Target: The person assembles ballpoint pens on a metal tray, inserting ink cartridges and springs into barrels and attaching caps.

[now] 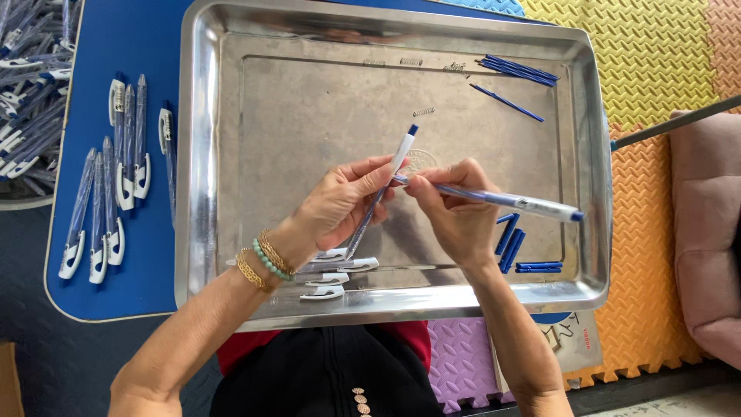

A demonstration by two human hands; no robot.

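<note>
- Two bare hands are seen at the middle of the head view, held over a large steel tray [202, 232] that fills most of the frame.
- The left hand [340, 205] is clenched in a grip on a clear pen barrel [376, 202] with a white and blue end, which is tilted up toward the frame's centre.
- The right hand [455, 212] is closed in a pinch grip on a blue refill [502, 199], which points toward the right of the frame; its near end is held just beside the barrel.
- Three or four loose pen parts with white clips [333, 278] are laid on the tray at lower centre, below the left wrist.
- Short blue caps [511, 245] are gathered at the tray's lower right, and thin blue refills [519, 69] at its upper right.
- A few small springs [423, 112] are scattered near the tray's upper middle.
- Finished pens [116, 185] are lined up on the blue bench [154, 262] at the left of the frame, and a heap of further pens [31, 69] is seen at the upper left.
</note>
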